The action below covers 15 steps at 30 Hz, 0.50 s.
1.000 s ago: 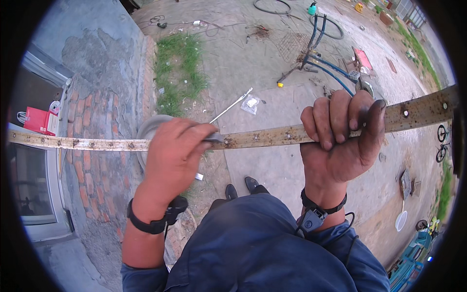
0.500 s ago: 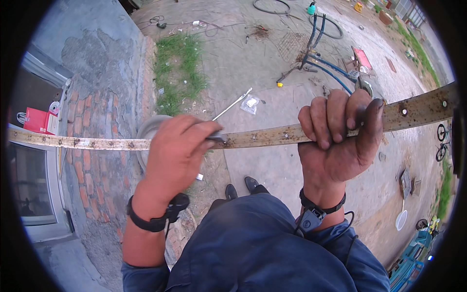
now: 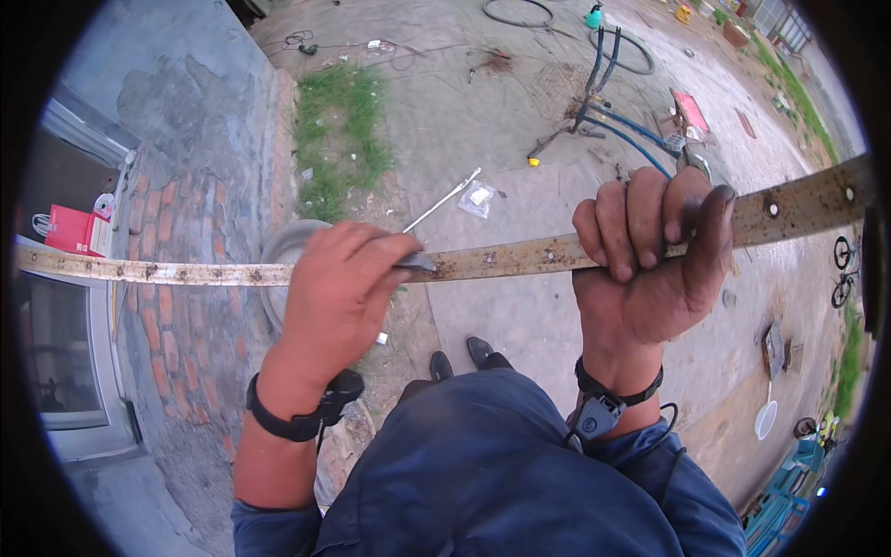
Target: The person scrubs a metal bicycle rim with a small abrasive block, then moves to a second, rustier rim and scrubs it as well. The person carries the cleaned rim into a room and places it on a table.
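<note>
A long, flat, rust-spotted metal strip (image 3: 501, 261) crosses the whole view in front of me at chest height, dotted with a row of small holes or studs. My right hand (image 3: 645, 251) wraps round it, fingers curled over the far edge and thumb raised on the right. Over the strip left of centre, my left hand (image 3: 339, 297) is closed in a pinch. From its fingertips pokes the dark, flat metal tip of a small tool (image 3: 420, 264), lying against the strip's face. The rest of that tool is hidden by my hand.
A bare blue bicycle frame (image 3: 594, 102) stands on the concrete ahead. Near it lie a tyre (image 3: 520, 11), a pale rod (image 3: 444, 200) and a plastic bag (image 3: 477, 199). Left is a brick wall (image 3: 172, 325) with a red box (image 3: 76, 230); a round basin (image 3: 278, 255) sits behind my left hand.
Both hands have shifted very slightly to the right along with the strip. Their grips look the same, and the tool tip still lies against the strip.
</note>
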Tool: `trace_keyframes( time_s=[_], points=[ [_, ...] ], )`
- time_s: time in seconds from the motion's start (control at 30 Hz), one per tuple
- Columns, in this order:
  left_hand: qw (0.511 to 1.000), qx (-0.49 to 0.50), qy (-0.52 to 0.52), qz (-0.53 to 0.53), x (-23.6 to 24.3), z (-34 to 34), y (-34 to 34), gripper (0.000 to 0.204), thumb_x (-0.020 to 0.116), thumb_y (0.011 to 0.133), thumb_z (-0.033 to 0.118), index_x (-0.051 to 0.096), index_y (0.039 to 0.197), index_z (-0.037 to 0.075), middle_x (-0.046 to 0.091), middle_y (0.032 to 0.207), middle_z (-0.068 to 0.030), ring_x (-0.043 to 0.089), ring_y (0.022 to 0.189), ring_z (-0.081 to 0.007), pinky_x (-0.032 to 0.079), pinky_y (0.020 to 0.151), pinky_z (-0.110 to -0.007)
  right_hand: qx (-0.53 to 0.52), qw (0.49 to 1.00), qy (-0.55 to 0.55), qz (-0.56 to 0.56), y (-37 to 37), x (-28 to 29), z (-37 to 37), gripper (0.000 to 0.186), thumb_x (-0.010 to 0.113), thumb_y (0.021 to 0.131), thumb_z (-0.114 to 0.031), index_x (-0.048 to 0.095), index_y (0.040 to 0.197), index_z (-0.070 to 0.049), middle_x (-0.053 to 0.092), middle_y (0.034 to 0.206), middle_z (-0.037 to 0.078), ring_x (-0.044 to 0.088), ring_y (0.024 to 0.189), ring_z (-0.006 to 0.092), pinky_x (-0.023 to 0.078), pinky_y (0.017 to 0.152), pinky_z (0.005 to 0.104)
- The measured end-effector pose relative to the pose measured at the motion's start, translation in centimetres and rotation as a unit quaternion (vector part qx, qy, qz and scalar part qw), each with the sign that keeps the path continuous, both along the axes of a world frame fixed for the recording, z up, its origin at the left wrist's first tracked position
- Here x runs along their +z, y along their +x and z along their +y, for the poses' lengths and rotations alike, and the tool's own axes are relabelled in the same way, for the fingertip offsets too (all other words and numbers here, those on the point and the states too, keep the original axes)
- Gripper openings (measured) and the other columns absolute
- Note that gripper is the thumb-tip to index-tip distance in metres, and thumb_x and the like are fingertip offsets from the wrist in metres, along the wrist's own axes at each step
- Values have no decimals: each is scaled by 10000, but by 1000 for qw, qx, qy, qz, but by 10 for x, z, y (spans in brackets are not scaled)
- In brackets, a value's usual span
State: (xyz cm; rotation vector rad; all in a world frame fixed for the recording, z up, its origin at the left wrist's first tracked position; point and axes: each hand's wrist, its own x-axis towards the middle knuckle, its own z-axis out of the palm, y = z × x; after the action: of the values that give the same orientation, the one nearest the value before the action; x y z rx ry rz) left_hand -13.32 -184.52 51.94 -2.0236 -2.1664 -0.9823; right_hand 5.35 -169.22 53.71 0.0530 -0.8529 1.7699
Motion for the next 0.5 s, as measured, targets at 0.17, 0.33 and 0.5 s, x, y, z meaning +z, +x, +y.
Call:
trace_keyframes(
  time_s=[0.17, 0.33, 0.5],
  points=[
    [1000, -16, -1, 22, 3, 2, 6, 251, 714, 806, -32, 694, 1044, 45, 677, 947, -115, 637, 909, -343, 493, 829, -419, 9, 1000, 17, -6, 0, -2, 5, 455, 480, 1089, -475, 418, 765, -161, 333, 603, -48, 295, 506, 83, 281, 509, 263],
    [1000, 8, 22, 7, -9, -5, -1, 294, 754, 790, 24, 700, 1074, 75, 677, 954, -101, 636, 902, -320, 473, 802, -431, 49, 996, 77, 8, 7, -19, 12, 468, 549, 1007, -591, 387, 897, -166, 370, 706, -29, 345, 569, 97, 307, 557, 280],
    [1000, -4, 22, 6, -4, 1, 3, 299, 751, 789, 17, 701, 1078, 74, 672, 948, -101, 629, 895, -326, 470, 798, -422, 57, 996, 74, 8, 7, -19, 14, 461, 535, 1016, -581, 385, 897, -162, 369, 702, -27, 342, 558, 96, 304, 553, 275]
  ],
)
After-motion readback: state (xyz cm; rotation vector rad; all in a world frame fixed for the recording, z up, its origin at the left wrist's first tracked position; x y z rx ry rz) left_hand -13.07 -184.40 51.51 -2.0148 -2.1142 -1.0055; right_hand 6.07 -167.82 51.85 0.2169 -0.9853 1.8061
